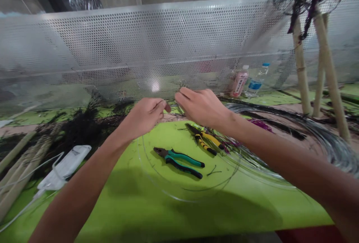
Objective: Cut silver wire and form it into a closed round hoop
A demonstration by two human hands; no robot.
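Both my hands are raised above a lime-green table (146, 205). My left hand (144, 116) is closed in a pinch. My right hand (200, 106) is also closed with its fingers curled, and its fingertips almost meet those of the left. What they pinch is too thin to make out; it may be wire. Below them lie green-handled pliers (179, 157) and yellow-handled pliers (206, 140). A thin wire loop (168, 194) curves across the table beneath my hands.
A perforated metal screen (140, 48) runs along the back. Two bottles (248, 80) stand by it. Bamboo poles (325, 63) with dark fibres rise at the right, beside a coil of wire (322, 134). A white power adapter (66, 166) and black fibres (81, 127) lie at the left.
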